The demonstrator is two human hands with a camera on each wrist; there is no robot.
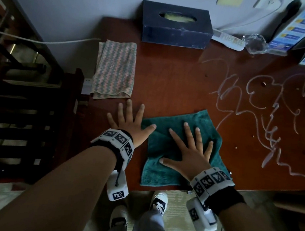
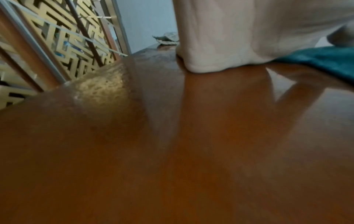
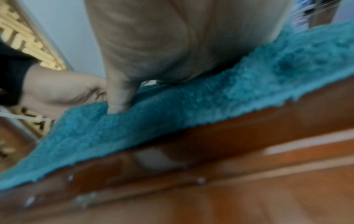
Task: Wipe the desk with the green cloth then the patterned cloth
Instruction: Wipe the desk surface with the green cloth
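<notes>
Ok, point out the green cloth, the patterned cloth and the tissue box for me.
green cloth (image 1: 161,165): head view, bare lower left part beside the right hand.
patterned cloth (image 1: 115,70): head view, middle of the folded top face.
tissue box (image 1: 175,36): head view, front wall below the slot.

Your right hand (image 1: 187,153) lies flat, fingers spread, on the green cloth (image 1: 178,148). Your left hand (image 1: 128,121) rests flat on the desk (image 1: 170,79), thumb touching the cloth; the patterned cloth (image 1: 115,72) lies beyond it.
</notes>
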